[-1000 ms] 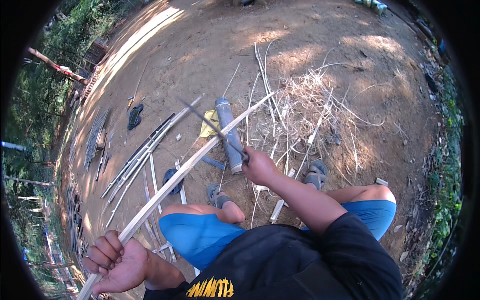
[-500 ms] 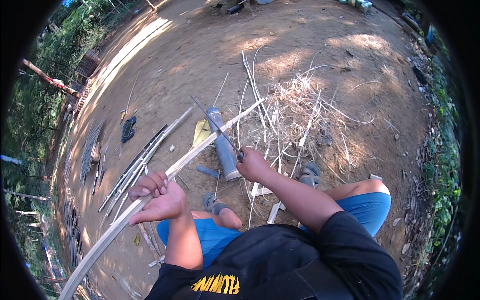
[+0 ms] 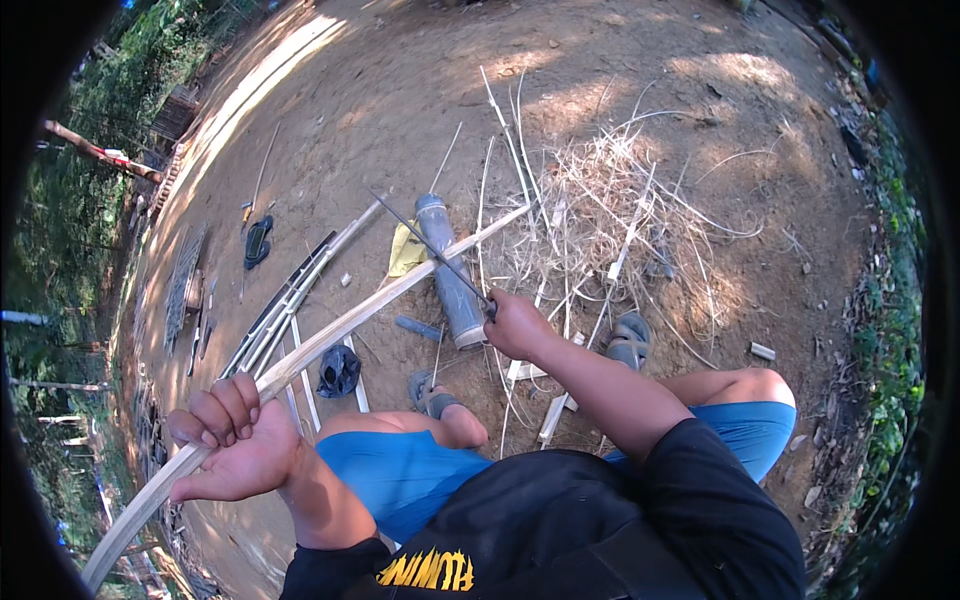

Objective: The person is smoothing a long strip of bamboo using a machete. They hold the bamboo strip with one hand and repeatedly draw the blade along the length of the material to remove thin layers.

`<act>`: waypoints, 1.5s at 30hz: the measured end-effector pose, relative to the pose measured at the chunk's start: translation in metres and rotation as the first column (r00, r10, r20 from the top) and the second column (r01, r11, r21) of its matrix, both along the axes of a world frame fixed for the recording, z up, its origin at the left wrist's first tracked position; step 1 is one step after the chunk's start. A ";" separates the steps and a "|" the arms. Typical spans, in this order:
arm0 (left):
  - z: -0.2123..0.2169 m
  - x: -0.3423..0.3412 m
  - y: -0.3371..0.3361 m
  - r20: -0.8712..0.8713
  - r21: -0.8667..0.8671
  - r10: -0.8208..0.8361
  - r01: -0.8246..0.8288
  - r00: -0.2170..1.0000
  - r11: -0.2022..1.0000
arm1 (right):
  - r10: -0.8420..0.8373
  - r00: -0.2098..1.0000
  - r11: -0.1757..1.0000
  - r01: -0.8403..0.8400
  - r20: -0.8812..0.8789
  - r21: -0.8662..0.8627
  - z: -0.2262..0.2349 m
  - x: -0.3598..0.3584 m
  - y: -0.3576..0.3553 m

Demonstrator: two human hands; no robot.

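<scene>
A long pale strip of split wood or bamboo (image 3: 350, 318) runs slantwise from the lower left to the middle of the view. My left hand (image 3: 240, 440) is closed round its near part, thumb stretched along the underside. In my right hand (image 3: 517, 327) is the handle of a knife with a long, thin dark blade (image 3: 405, 222). The blade crosses the strip near its far end; whether it touches cannot be told. Below that crossing lies a grey cylinder (image 3: 462, 315) on the ground, with a yellow cloth or bag (image 3: 405, 252) beside it.
A heap of curly shavings (image 3: 610, 205) and thin strips covers the ground ahead right. Several poles (image 3: 290, 290) lie to the left, near a black plastic bag (image 3: 339, 372) and a loose dark sandal (image 3: 257, 242). My sandalled feet rest either side of the cylinder's near end.
My left hand has moved down and left, and now grips farther from the strip's far end. The black bag has come into view. My right hand and knife have barely shifted.
</scene>
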State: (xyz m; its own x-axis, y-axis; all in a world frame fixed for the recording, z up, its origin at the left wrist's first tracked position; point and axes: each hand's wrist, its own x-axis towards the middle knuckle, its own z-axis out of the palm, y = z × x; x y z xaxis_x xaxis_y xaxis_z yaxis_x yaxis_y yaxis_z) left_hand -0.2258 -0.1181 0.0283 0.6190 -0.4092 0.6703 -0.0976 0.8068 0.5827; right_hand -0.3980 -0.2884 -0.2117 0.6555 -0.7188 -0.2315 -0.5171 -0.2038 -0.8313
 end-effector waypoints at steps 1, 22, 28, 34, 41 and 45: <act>0.000 0.003 0.001 0.014 0.017 0.007 -0.007 1.000 1.000 | 0.026 1.000 1.000 -0.026 0.005 -0.004 0.003 0.005 -0.002; 0.018 0.019 -0.022 0.169 0.128 -0.049 0.027 0.984 0.991 | -0.069 0.994 0.992 0.077 -0.088 0.101 -0.089 0.018 -0.089; 0.014 0.022 -0.017 0.154 0.148 0.012 -0.035 0.988 0.988 | 0.018 1.000 1.000 -0.019 -0.020 -0.004 -0.065 0.030 -0.070; 0.015 0.021 -0.009 0.119 0.147 0.030 -0.048 0.992 0.988 | -0.188 0.926 0.967 0.233 -0.328 0.102 -0.141 0.006 -0.126; 0.003 0.024 -0.002 0.040 0.107 0.091 -0.094 0.995 0.990 | -0.044 0.999 0.997 0.045 -0.021 0.059 -0.079 0.028 -0.075; 0.004 0.032 0.003 0.063 0.136 0.120 -0.127 0.991 0.982 | -0.003 1.000 0.997 0.006 -0.031 0.075 -0.082 0.030 -0.075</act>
State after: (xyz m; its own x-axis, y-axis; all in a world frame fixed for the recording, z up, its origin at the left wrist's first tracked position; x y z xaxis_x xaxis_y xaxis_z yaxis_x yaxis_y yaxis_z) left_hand -0.1941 -0.1147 0.0323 0.6346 -0.4240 0.6462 -0.2263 0.6975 0.6799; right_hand -0.3677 -0.3638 -0.2934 0.6439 -0.7016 -0.3051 -0.5438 -0.1391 -0.8276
